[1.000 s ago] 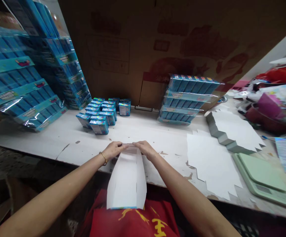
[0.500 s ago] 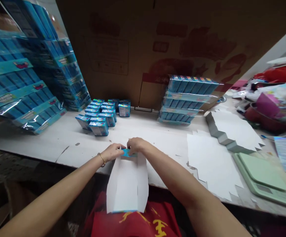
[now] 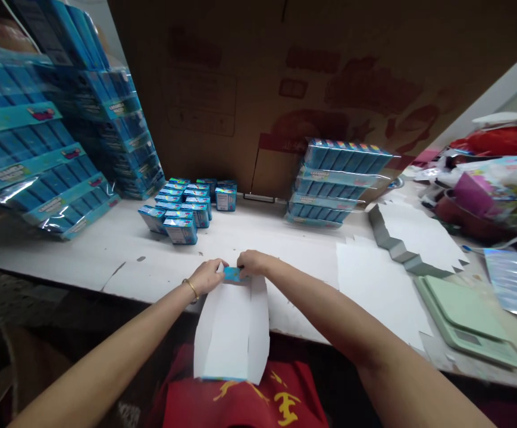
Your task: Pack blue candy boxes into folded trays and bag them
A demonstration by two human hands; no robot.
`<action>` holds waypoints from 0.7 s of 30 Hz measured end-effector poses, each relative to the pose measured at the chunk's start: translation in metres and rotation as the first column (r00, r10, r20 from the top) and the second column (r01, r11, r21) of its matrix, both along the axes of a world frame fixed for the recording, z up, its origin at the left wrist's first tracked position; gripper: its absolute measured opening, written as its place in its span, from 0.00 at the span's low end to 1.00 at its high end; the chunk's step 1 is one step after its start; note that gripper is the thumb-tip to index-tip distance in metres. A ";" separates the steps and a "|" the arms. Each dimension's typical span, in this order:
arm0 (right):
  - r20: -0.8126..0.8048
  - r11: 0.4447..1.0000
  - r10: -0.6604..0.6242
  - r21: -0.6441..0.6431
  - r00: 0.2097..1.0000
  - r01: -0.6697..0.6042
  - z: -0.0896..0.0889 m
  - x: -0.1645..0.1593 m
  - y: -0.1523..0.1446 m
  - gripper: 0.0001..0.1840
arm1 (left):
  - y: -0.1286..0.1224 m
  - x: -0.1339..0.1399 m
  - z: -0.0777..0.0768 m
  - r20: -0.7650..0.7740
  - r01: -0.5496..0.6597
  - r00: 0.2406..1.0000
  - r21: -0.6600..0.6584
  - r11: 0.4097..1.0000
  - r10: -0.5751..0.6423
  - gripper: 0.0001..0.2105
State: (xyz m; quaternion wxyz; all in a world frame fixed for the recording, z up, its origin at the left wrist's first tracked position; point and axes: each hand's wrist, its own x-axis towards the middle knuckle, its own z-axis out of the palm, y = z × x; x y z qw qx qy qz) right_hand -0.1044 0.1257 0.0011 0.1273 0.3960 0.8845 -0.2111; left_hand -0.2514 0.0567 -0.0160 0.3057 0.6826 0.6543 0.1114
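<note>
My left fingers (image 3: pixel 216 267) are pinched together on the far left corner of a white-lined paperboard tray (image 3: pixel 229 336). The tray's far end is right at them, touching, and the rest of it stretches away toward 6 o'clock. Its long axis runs from 12 to 6, so it points straight at me, passing over the front edge of the table (image 3: pixel 258 232) to the red garment (image 3: pixel 235 410); whether its near end touches the cloth, I cannot tell. Between my two hands, across that far end, lies the short blue flap (image 3: pixel 231 274). My right fingers (image 3: pixel 243 271) are curled in and closed on the flap's right end, though their pads are hidden from me. Both hands are on the tray, but my right is the nearer to the flap; my left sits just beside it. From the right fingers the tray's body lies toward 6 o'clock, slightly to the 7 side.

Around my fingers, left to right: tall stacks of wrapped blue display packs (image 3: pixel 57 157) at 10 o'clock, well apart; loose small blue boxes (image 3: pixel 180 229) nearer, between 10 and 11; a wrapped pack stack (image 3: pixel 325 184) between 1 and 2; flat white paperboard blanks (image 3: pixel 369 285) at 3; a pale green scale (image 3: pixel 472 309) beyond them.
</note>
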 end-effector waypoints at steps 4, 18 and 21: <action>-0.020 0.997 -0.034 -0.068 0.999 0.033 0.001 0.020 0.006 0.08 | 0.001 -0.002 -0.003 -0.001 -0.002 1.000 0.012 1.000 0.002 0.17; -0.015 0.976 -0.161 0.149 0.987 0.162 -0.015 0.009 -0.025 0.14 | -0.001 0.004 -0.004 -0.023 -0.010 1.000 0.055 0.998 0.011 0.17; 0.035 0.985 -0.084 0.156 0.996 0.078 -0.013 0.004 -0.024 0.13 | -0.003 0.002 -0.001 -0.025 0.008 1.000 0.064 0.998 -0.006 0.17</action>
